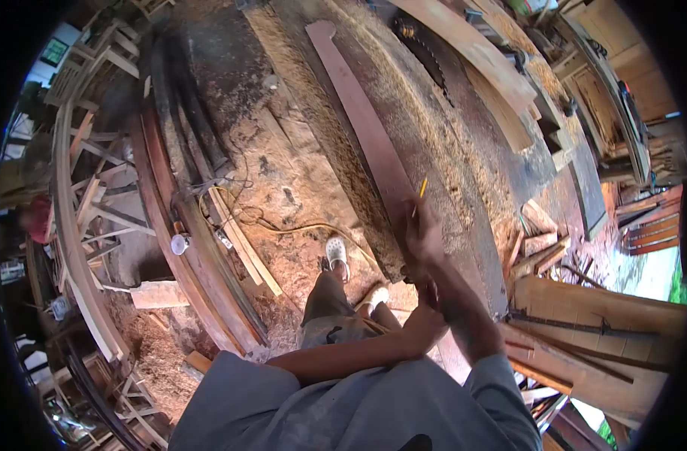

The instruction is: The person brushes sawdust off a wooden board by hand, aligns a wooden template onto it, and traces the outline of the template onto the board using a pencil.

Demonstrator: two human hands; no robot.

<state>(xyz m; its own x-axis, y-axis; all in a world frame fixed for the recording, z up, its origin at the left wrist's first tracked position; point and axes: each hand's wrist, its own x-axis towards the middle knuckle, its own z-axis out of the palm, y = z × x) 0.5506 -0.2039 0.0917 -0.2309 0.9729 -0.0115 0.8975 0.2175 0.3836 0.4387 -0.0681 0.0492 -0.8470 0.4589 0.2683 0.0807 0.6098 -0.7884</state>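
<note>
A long reddish-brown board, shaped with a rounded knob at its far end, lies on the sawdust-strewn workbench. My right hand is over the near part of this board, closed around a yellow pencil that sticks up from the fingers. My left hand reaches across my body to the board's near end, beneath my right forearm. Its fingers look curled, but the forearm partly hides them, and what they grip cannot be made out.
A dark toothed saw-like tool and pale planks lie on the bench's far right. Left of my feet, a yellow cord and long timbers cross the floor. Wooden frames stand left; stacked boards are at right.
</note>
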